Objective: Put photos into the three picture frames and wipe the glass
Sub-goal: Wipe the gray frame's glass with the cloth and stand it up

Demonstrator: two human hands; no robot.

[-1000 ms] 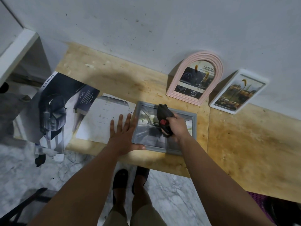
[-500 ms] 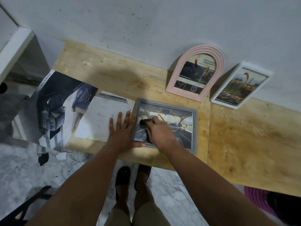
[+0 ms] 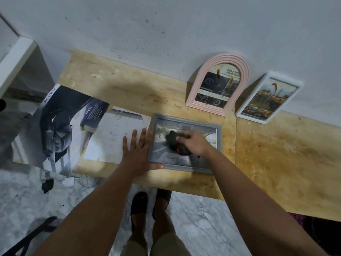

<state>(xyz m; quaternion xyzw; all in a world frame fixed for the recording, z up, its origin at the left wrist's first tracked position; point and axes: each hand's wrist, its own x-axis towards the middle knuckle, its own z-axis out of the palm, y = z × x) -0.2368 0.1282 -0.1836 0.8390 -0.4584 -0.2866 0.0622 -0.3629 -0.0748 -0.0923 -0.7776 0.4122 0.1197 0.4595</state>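
Note:
A grey picture frame (image 3: 218, 145) lies flat on the wooden table (image 3: 276, 154) with a car-interior photo under its glass. My right hand (image 3: 193, 143) is shut on a dark cloth (image 3: 174, 142) and presses it on the glass near the middle. My left hand (image 3: 137, 154) lies flat with fingers spread against the frame's left edge, thumb along its front edge. A pink arched frame (image 3: 200, 85) and a white rectangular frame (image 3: 241, 115) lean against the wall at the back, each holding a photo.
A car brochure (image 3: 60, 126) hangs over the table's left end, with a white printed sheet (image 3: 110, 137) beside it. A white shelf (image 3: 16, 58) stands at far left. My feet (image 3: 147, 206) are on the marble floor below; a purple basket (image 3: 297, 218) sits at lower right.
My right hand with the cloth swept from the glass's middle to its left side, then back toward the middle. My left hand has stayed at the frame's left edge.

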